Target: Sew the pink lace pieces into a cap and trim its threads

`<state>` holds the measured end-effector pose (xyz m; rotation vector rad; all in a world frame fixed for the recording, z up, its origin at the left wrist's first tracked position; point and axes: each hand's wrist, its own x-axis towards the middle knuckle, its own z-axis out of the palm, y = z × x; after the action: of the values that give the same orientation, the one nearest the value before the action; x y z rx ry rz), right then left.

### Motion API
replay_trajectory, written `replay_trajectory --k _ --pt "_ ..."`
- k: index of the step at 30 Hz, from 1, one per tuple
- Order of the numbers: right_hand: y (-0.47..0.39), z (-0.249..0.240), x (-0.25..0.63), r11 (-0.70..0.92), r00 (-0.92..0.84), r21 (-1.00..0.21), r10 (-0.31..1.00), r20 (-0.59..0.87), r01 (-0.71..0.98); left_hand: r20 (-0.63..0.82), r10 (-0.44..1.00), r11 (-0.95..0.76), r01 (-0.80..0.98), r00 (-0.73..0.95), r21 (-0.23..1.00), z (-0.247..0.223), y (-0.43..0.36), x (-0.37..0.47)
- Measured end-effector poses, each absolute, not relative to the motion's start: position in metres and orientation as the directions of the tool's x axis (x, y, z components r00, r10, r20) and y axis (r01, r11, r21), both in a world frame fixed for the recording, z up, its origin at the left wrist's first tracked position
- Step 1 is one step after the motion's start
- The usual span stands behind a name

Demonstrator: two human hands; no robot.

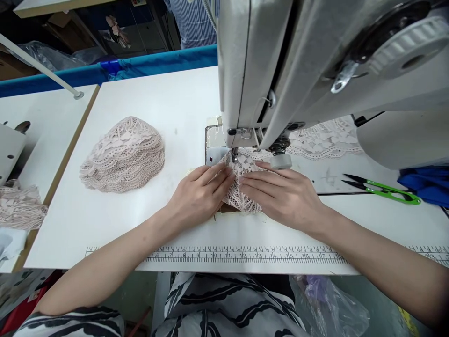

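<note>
A pale pink lace piece (245, 199) lies under the presser foot (234, 154) of a sewing machine (259, 61). My left hand (201, 194) rests on its left edge, fingers together and stretched toward the foot. From the right, my right hand (286, 196) lies flat on the same lace, with its fingertips close to the foot. A stack of folded lace (124, 157) sits on the white table to the left. More lace (326, 139) is spread behind the machine's needle area on the right.
Green-handled thread snips (386, 189) and blue cloth (426, 185) lie at the right. A printed ruler (242, 255) runs along the front edge. Another lace pile (21, 208) is at far left. Across the table stands a person in a striped shirt (196, 23).
</note>
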<state>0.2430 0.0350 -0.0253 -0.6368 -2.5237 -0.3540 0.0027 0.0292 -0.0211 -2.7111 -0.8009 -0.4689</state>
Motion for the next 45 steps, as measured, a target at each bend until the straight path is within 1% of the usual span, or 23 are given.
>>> replay_trajectory --k 3,5,9,12,17,23,28,31,34,45 --pt "0.035 -0.026 0.243 0.860 -0.760 0.099 0.381 0.526 0.500 0.380 0.482 -0.821 0.558 0.790 -0.121 -0.023 0.030 0.002" --pt "0.035 -0.026 0.242 0.857 -0.755 0.102 0.381 0.534 0.505 0.382 0.487 -0.818 0.563 0.785 -0.116 -0.023 0.031 0.002" --pt "0.036 -0.024 0.241 0.845 -0.751 0.133 0.376 0.542 0.518 0.392 0.475 -0.809 0.567 0.788 -0.158 -0.023 0.033 0.002" --pt "0.038 -0.026 0.241 0.842 -0.756 0.130 0.389 0.527 0.523 0.395 0.479 -0.797 0.577 0.784 -0.180 -0.023 0.035 0.002" --pt "0.040 -0.030 0.241 0.839 -0.751 0.107 0.412 0.515 0.534 0.390 0.505 -0.772 0.605 0.770 -0.193 -0.025 0.038 0.001" --pt "0.041 -0.030 0.240 0.821 -0.740 0.128 0.419 0.527 0.557 0.373 0.532 -0.756 0.625 0.760 -0.193 -0.025 0.040 0.001" --pt "0.042 -0.029 0.239 0.817 -0.739 0.115 0.440 0.511 0.566 0.363 0.556 -0.745 0.642 0.747 -0.181 -0.026 0.041 0.000" --pt "0.042 -0.028 0.239 0.815 -0.741 0.131 0.430 0.515 0.564 0.380 0.508 -0.777 0.602 0.773 -0.186 -0.025 0.039 -0.001" --pt "0.041 -0.028 0.239 0.820 -0.751 0.171 0.390 0.534 0.547 0.396 0.460 -0.805 0.562 0.795 -0.192 -0.023 0.035 -0.001" --pt "0.043 -0.030 0.236 0.809 -0.737 0.145 0.426 0.525 0.570 0.402 0.506 -0.793 0.595 0.763 -0.132 -0.027 0.043 -0.001"
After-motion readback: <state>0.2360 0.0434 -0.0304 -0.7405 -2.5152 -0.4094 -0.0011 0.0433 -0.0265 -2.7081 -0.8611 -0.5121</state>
